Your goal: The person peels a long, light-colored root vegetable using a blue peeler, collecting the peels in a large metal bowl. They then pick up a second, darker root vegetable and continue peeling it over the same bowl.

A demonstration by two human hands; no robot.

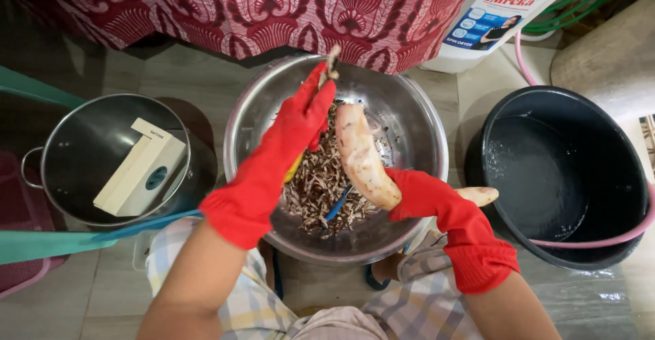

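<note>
Red rubber gloves cover both hands, head view only. Right hand is clamped around the lower end of a pale peeled tuber, fingers wrapped so that a stub of the root pokes out past the glove toward the person's right. The tuber's long axis runs from that grip up and away, leaning slightly leftward, its free tip over the middle of the steel bowl. Left hand is closed on a peeler, with a yellow strip, likely its handle, showing below the palm; the tool's head rises past the fingertips, above the tuber's far tip. The two hands are apart: the left sits just beside the tuber's upper half on its left flank, the right holds its base, so the left is nearer the free end. Dark peelings heap in the bowl beneath, with a blue-handled tool half buried. Left of the bowl, a steel pot holds a pale box; right of it stands a black tub with a little water.
</note>
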